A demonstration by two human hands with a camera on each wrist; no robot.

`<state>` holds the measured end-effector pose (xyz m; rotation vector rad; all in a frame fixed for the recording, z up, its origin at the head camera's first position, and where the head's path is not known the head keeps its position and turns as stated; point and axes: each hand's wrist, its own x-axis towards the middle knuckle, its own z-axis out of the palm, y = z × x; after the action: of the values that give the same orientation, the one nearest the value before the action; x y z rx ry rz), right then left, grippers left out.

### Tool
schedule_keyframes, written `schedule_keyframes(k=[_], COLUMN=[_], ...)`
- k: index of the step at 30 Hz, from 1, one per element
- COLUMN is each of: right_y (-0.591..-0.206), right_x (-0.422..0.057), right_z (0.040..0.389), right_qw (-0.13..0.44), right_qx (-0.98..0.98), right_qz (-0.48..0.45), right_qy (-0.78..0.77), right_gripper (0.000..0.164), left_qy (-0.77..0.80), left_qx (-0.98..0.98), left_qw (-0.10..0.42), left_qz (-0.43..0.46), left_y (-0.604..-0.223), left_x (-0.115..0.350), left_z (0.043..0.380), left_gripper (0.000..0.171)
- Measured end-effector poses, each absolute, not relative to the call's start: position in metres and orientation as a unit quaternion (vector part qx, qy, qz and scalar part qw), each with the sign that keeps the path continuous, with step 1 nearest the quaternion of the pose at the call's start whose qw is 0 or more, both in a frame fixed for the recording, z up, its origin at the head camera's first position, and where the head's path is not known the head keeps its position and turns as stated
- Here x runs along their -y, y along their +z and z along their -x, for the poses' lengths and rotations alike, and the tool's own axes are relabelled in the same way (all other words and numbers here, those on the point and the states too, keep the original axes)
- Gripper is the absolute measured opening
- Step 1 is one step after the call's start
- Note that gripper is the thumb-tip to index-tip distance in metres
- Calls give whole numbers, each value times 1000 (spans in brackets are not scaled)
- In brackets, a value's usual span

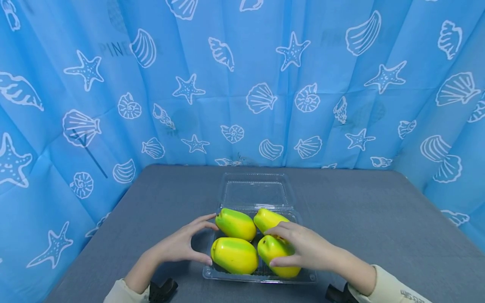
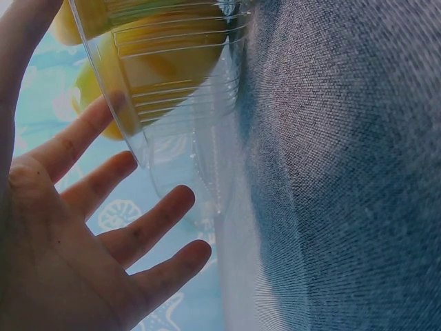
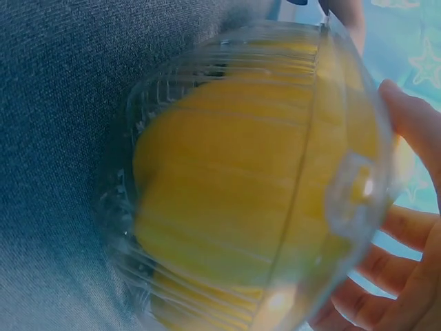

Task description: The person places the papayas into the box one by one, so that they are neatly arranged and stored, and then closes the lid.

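Note:
A clear plastic clamshell box (image 1: 259,278) lies open on the table with several yellow-green papayas in its base, in two rows. My left hand (image 1: 185,242) is at the box's left side, thumb near the front left papaya (image 1: 235,256) and fingers by the rear left papaya (image 1: 236,224); in the left wrist view its fingers (image 2: 148,227) are spread along the box wall. My right hand (image 1: 305,246) curves round the front right papaya (image 1: 278,250), thumb on its near side and fingers over its far side. Behind it, the rear right papaya (image 1: 267,219) is partly hidden by the fingers.
The box's transparent lid (image 1: 257,191) lies folded back toward the far edge. A grey cloth covers the table (image 1: 170,193). Blue curtains (image 1: 242,84) with white shells and starfish hang behind and at both sides. Dark wrist devices (image 1: 163,290) sit at the sleeves.

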<state>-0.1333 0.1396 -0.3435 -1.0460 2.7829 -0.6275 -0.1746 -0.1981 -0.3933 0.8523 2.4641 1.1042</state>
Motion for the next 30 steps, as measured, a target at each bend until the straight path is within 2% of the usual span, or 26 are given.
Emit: schedule_keyframes(k=[30], right_y=[-348], right_x=[-131], right_z=[131], right_qw=[44], right_qx=[-919], right_qz=[348], right_qy=[-182], right_gripper=[63], left_qy=[385], left_qx=[-860], left_qw=[151], left_qz=[-299], left_y=[-393], left_x=[198], left_z=[175], left_gripper=[60])
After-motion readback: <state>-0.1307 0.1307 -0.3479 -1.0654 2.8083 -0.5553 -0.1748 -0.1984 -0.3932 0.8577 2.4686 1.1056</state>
